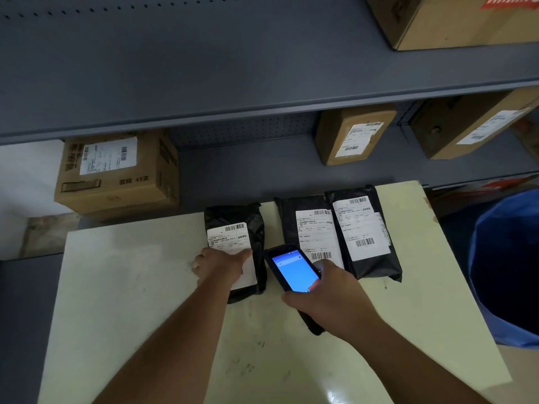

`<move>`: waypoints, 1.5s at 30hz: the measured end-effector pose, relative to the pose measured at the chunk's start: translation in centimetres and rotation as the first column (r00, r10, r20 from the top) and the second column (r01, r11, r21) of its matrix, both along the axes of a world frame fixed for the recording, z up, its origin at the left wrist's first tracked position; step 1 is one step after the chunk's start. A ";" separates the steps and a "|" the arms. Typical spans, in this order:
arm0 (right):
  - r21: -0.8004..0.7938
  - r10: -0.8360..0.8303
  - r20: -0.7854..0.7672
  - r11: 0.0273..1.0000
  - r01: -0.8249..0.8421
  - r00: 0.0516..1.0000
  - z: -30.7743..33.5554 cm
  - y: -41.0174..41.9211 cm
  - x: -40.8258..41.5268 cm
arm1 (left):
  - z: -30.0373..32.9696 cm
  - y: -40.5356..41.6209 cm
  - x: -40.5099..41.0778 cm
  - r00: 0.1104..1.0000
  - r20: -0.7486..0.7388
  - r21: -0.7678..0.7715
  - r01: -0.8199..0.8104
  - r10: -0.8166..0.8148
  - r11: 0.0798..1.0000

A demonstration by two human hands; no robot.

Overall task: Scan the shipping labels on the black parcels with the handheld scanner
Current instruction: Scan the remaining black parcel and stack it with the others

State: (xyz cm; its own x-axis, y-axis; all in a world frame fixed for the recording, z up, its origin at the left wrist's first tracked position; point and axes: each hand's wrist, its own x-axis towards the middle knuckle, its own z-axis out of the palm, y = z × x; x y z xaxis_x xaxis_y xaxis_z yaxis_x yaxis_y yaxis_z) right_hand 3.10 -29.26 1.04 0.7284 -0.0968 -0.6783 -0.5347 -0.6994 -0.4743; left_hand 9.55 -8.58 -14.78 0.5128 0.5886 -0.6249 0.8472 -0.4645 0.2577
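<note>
My left hand (217,265) lies flat on the leftmost black parcel (236,249); my right hand (326,298) grips the handheld scanner (293,271), screen lit blue.

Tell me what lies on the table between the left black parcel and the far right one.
In the head view, a third black parcel lies between the left parcel and the right parcel, overlapped by the right one. The scanner, in the right hand, hovers there too.

The pale, scuffed worktop (140,287) carries three black parcels lying flat, labels up: the left parcel (253,228) apart from the others, the middle parcel (291,223) and right parcel (376,266) touching, the right one overlapping the middle one's edge. All three lie near the far edge.
</note>
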 end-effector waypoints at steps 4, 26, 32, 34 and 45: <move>0.003 0.004 -0.003 1.000 -0.004 1.000 -0.3 -0.2 -0.1 | 0.3 -0.6 0.0 0.999 0.022 -0.012 -0.025 0.025 1.000; -0.048 0.029 0.064 0.999 -0.026 0.998 -0.2 -1.1 -1.9 | 4.5 0.9 -0.4 0.983 0.162 -0.256 -0.039 0.083 0.966; -0.051 0.039 0.073 0.998 -0.036 0.997 0.4 -0.7 -2.8 | 6.5 2.4 -1.2 0.966 0.216 -0.308 -0.070 0.142 0.949; -0.046 0.035 0.079 0.998 -0.032 0.996 0.9 -0.4 -3.1 | 7.5 3.2 -1.6 0.955 0.241 -0.350 -0.081 0.174 0.933; -0.067 0.181 0.083 0.982 -0.176 0.980 4.7 2.8 -5.0 | 11.9 7.2 -2.5 0.876 0.307 -0.618 -0.114 0.372 0.778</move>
State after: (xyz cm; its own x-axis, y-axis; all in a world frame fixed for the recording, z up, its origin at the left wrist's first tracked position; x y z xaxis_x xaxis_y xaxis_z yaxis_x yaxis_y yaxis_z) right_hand -1.89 -26.44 5.78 0.7944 0.0022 -0.6073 -0.3562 -0.8083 -0.4689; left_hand 7.07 -1.37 -2.89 0.6753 0.3321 -0.6585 0.6741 0.0843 0.7338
